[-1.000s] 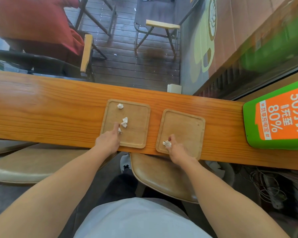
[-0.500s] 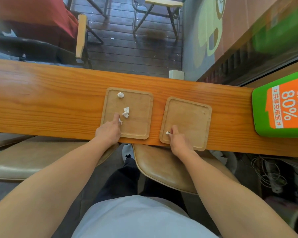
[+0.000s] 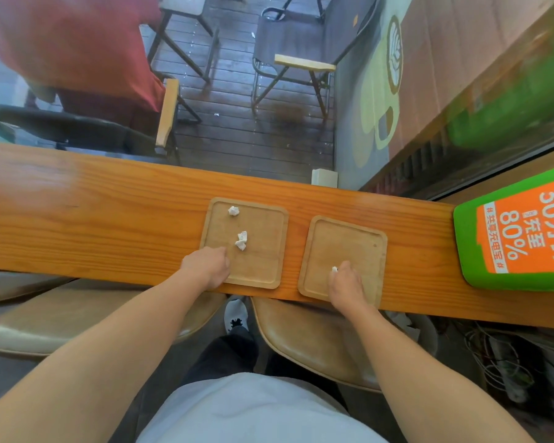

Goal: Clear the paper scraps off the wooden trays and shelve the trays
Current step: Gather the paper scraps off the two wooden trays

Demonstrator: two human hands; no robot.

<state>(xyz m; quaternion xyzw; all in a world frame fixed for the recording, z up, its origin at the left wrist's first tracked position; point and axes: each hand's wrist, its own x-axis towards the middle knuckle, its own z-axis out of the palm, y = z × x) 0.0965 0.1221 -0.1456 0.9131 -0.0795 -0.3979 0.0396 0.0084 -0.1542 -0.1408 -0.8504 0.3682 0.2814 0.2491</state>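
Two square wooden trays lie side by side on a long wooden counter [image 3: 93,212]. The left tray [image 3: 264,251] carries a small white paper scrap [image 3: 233,211] near its far edge and a larger crumpled one [image 3: 242,240] at its middle. My left hand [image 3: 207,265] rests on that tray's near left corner with its fingers curled in; the scrap that lay there is hidden under them. The right tray [image 3: 349,241] is bare except where my right hand [image 3: 346,282] pinches a tiny white scrap [image 3: 334,269] at its near side.
A green and orange box [image 3: 518,231] lies on the counter to the right of the trays. A small white block [image 3: 324,178] stands at the counter's far edge. Tan chair seats [image 3: 317,340] sit below the near edge, and cables [image 3: 499,353] lie at lower right.
My left index finger, which pointed at a scrap, has curled in and that scrap is out of sight. My right hand keeps its pinch on the tiny scrap. The view has shifted slightly.
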